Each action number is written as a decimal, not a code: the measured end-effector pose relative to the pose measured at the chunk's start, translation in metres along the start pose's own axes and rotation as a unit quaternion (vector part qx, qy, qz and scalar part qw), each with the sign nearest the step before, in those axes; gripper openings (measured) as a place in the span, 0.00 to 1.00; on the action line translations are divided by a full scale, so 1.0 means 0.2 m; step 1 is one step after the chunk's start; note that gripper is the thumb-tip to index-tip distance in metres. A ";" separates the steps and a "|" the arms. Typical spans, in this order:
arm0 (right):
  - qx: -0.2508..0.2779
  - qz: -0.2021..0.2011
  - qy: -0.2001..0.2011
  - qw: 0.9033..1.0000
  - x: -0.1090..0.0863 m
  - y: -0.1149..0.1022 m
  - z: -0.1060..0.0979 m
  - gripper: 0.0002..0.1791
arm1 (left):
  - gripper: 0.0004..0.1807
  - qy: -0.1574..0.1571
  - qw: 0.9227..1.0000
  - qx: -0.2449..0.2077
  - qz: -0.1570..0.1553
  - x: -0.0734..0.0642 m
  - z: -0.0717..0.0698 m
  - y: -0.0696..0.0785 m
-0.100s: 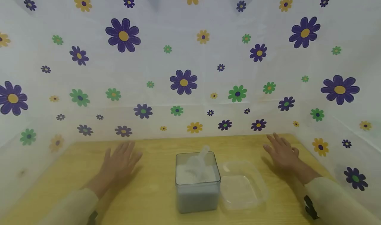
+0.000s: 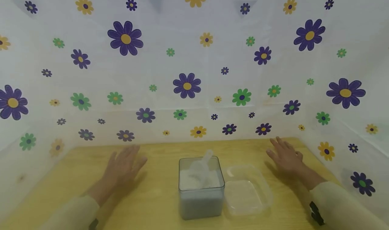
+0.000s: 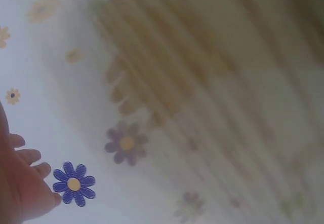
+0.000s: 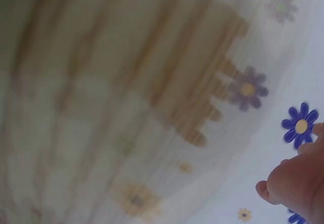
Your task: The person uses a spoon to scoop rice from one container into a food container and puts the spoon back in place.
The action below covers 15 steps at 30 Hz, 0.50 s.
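A square see-through container [image 2: 202,204] stands on the wooden table, filled with white powder [image 2: 188,180]. In it leans a translucent scoop [image 2: 208,155], its handle rising above the rim. My left hand [image 2: 123,165] is to the left of the container, palm down with fingers spread, holding nothing. On the far right, my right hand [image 2: 285,157] is likewise palm down and bare, its fingers apart. Neither hand touches the container. Part of the left hand [image 3: 23,183] shows at the edge of the left wrist view, and part of the right hand [image 4: 298,181] in the right wrist view.
A clear plastic lid [image 2: 267,189] lies right beside the container, between it and my right hand. The pale wooden table [image 2: 158,176] meets a white sheet with printed flowers [image 2: 164,68] at the back and both sides.
The head view has tipped very slightly, so the scene sits a little lower. My left hand has shifted slightly to the right; the container, scoop and lid stay in place.
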State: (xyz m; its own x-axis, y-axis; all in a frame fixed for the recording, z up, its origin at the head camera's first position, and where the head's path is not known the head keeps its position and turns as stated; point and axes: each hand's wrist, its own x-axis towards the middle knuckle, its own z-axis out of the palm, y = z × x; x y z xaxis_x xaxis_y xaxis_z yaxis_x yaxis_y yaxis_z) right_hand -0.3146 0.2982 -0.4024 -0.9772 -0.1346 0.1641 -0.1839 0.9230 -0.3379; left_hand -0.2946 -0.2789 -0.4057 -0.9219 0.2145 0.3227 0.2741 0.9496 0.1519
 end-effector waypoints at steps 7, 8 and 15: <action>0.000 -0.024 0.023 0.999 0.01 -0.09 0.00 0.36 | 0.34 0.060 0.997 -0.040 0.033 0.02 -0.06 0.06; -0.001 -0.028 0.026 0.999 0.01 -0.10 -0.01 0.36 | 0.34 0.065 0.996 -0.043 0.034 0.02 -0.08 0.06; -0.006 -0.071 0.047 0.996 0.02 -0.20 -0.07 0.35 | 0.38 0.060 0.996 -0.052 0.028 0.03 -0.11 0.05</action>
State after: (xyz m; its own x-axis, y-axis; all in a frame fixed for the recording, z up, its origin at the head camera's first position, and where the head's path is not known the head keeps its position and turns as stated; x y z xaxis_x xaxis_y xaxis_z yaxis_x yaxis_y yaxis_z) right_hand -0.3092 0.2658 -0.3764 -0.9273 -0.2300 0.2954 -0.3174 0.9014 -0.2944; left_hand -0.2907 -0.2737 -0.3814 -0.8668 0.2322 0.4412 0.3568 0.9071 0.2235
